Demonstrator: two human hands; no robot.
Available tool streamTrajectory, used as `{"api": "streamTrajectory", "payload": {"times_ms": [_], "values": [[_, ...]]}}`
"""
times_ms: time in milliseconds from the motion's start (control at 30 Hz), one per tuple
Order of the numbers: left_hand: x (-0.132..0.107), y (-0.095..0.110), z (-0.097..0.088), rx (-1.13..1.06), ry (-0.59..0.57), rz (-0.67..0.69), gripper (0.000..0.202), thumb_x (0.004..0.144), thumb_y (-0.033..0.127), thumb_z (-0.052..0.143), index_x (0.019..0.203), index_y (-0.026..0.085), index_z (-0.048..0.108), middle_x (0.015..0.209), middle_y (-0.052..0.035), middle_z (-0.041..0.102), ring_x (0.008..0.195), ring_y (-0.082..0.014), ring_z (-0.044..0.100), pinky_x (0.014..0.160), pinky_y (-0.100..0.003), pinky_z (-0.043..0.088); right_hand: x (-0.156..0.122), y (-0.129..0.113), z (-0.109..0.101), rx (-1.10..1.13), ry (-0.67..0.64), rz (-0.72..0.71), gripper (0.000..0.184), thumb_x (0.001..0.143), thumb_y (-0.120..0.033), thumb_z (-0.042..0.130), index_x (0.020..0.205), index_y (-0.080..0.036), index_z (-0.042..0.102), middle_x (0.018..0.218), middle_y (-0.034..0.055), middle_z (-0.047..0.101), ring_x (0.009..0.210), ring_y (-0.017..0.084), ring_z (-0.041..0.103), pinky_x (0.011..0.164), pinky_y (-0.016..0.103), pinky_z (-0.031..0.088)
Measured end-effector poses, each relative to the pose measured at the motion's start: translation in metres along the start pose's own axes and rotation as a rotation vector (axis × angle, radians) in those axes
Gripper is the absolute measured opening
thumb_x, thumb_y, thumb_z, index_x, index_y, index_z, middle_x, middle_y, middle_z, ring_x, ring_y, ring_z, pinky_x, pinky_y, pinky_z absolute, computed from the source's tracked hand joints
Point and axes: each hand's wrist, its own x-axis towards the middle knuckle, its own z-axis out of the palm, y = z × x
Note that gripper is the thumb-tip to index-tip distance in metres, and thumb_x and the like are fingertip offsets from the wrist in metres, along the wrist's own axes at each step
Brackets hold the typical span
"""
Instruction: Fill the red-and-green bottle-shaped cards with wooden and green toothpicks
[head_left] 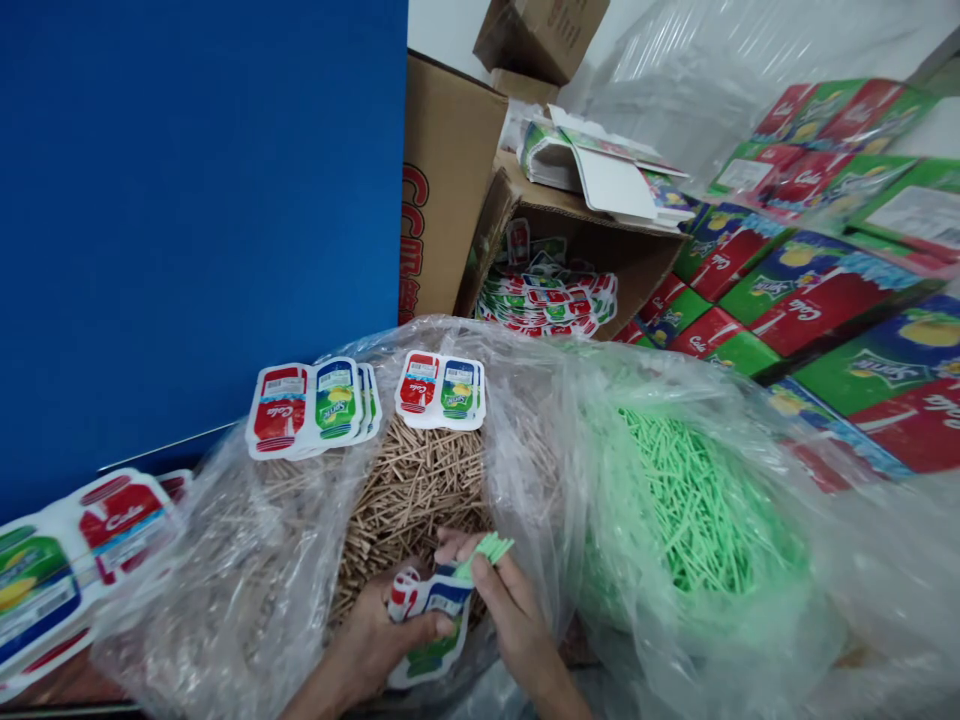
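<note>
My left hand (375, 630) is closed on a small printed pouch (435, 655) with red cola and blue-green Sprite artwork, its upper end gaping. Between the thumb and fingers of my right hand (514, 605) is a small bunch of light green sticks (493, 547), held at the pouch's opening; its lower ends are hidden. Both hands are over a clear plastic bag full of thin brown sticks (420, 475). To the right, another clear bag holds loose bright green sticks (682, 500).
Flat printed pouches (304, 410) lie on the brown-stick bag, with another stack (441, 390) beside them and more pouches (90, 550) at far left. Behind, an open carton (637, 280) holds many pouches. Printed boxes (795, 290) are piled at right. A blue panel (202, 200) stands at left.
</note>
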Motion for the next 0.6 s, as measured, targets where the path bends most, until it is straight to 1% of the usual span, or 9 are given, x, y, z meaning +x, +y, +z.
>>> {"api": "streamTrajectory", "payload": {"times_ms": [100, 167, 200, 233, 300, 367, 433, 567, 600], "values": [[0.000, 0.009, -0.003, 0.055, 0.020, 0.108, 0.022, 0.061, 0.034, 0.076, 0.071, 0.017, 0.066, 0.067, 0.0026, 0.059, 0.062, -0.0150, 0.051, 0.057, -0.022, 0.042, -0.007, -0.008, -0.007, -0.123, -0.067, -0.074, 0.026, 0.094, -0.037, 0.044, 0.114, -0.025, 0.057, 0.125, 0.0083, 0.058, 0.119, 0.022, 0.051, 0.101, 0.040, 0.039], [0.001, 0.014, -0.006, 0.138, 0.051, 0.187, 0.019, 0.062, 0.032, 0.076, 0.074, 0.018, 0.071, 0.071, 0.0010, 0.063, 0.066, -0.0170, 0.055, 0.060, -0.023, 0.043, -0.011, -0.010, -0.010, -0.154, -0.033, -0.171, 0.039, 0.095, -0.034, 0.041, 0.135, -0.030, 0.039, 0.139, 0.0078, 0.046, 0.125, 0.022, 0.046, 0.103, 0.042, 0.038], [0.001, 0.017, -0.008, 0.181, 0.066, 0.225, 0.017, 0.063, 0.031, 0.076, 0.074, 0.019, 0.072, 0.072, 0.0003, 0.064, 0.068, -0.0178, 0.057, 0.062, -0.023, 0.043, -0.012, -0.012, -0.012, -0.188, -0.024, -0.216, 0.045, 0.096, -0.032, 0.039, 0.140, -0.031, 0.031, 0.142, 0.0074, 0.042, 0.127, 0.023, 0.044, 0.103, 0.043, 0.038], [0.001, 0.018, -0.010, 0.219, 0.074, 0.262, 0.015, 0.064, 0.031, 0.075, 0.073, 0.019, 0.073, 0.072, -0.0003, 0.065, 0.069, -0.0186, 0.058, 0.063, -0.023, 0.044, -0.013, -0.013, -0.013, -0.246, -0.038, -0.260, 0.047, 0.096, -0.029, 0.039, 0.142, -0.032, 0.028, 0.142, 0.0069, 0.042, 0.127, 0.023, 0.044, 0.103, 0.043, 0.038], [0.002, 0.020, -0.014, 0.282, 0.074, 0.322, 0.013, 0.065, 0.029, 0.075, 0.073, 0.020, 0.074, 0.071, -0.0008, 0.066, 0.069, -0.0190, 0.059, 0.063, -0.024, 0.044, -0.011, -0.016, -0.015, -0.392, -0.101, -0.344, 0.044, 0.093, -0.019, 0.043, 0.136, -0.031, 0.041, 0.136, 0.0060, 0.051, 0.125, 0.023, 0.046, 0.103, 0.042, 0.039], [0.003, 0.021, -0.017, 0.327, 0.071, 0.355, 0.012, 0.066, 0.028, 0.076, 0.075, 0.020, 0.075, 0.071, -0.0010, 0.067, 0.068, -0.0186, 0.060, 0.063, -0.023, 0.044, -0.007, -0.022, -0.016, -0.472, -0.127, -0.410, 0.037, 0.090, -0.011, 0.044, 0.120, -0.029, 0.056, 0.122, 0.0055, 0.061, 0.117, 0.022, 0.053, 0.099, 0.040, 0.043], [0.003, 0.022, -0.019, 0.345, 0.075, 0.378, 0.013, 0.065, 0.028, 0.077, 0.076, 0.021, 0.075, 0.070, -0.0010, 0.067, 0.067, -0.0179, 0.060, 0.063, -0.023, 0.043, -0.001, -0.028, -0.016, -0.502, -0.094, -0.458, 0.032, 0.088, -0.009, 0.046, 0.110, -0.026, 0.061, 0.113, 0.0068, 0.065, 0.110, 0.022, 0.056, 0.094, 0.040, 0.046], [0.002, 0.024, -0.019, 0.329, 0.065, 0.418, 0.018, 0.066, 0.035, 0.077, 0.076, 0.021, 0.076, 0.070, -0.0020, 0.068, 0.066, -0.0179, 0.060, 0.063, -0.023, 0.043, 0.003, -0.032, -0.017, -0.582, -0.209, -0.439, 0.019, 0.085, -0.013, 0.055, 0.096, -0.023, 0.066, 0.102, 0.0079, 0.068, 0.105, 0.024, 0.058, 0.094, 0.043, 0.046], [0.001, 0.024, -0.018, 0.322, 0.072, 0.406, 0.020, 0.065, 0.037, 0.078, 0.076, 0.020, 0.076, 0.069, -0.0020, 0.067, 0.066, -0.0181, 0.060, 0.062, -0.023, 0.043, 0.002, -0.029, -0.017, -0.547, -0.194, -0.427, 0.019, 0.085, -0.015, 0.055, 0.097, -0.025, 0.066, 0.104, 0.0076, 0.067, 0.107, 0.024, 0.057, 0.094, 0.043, 0.046]]}}
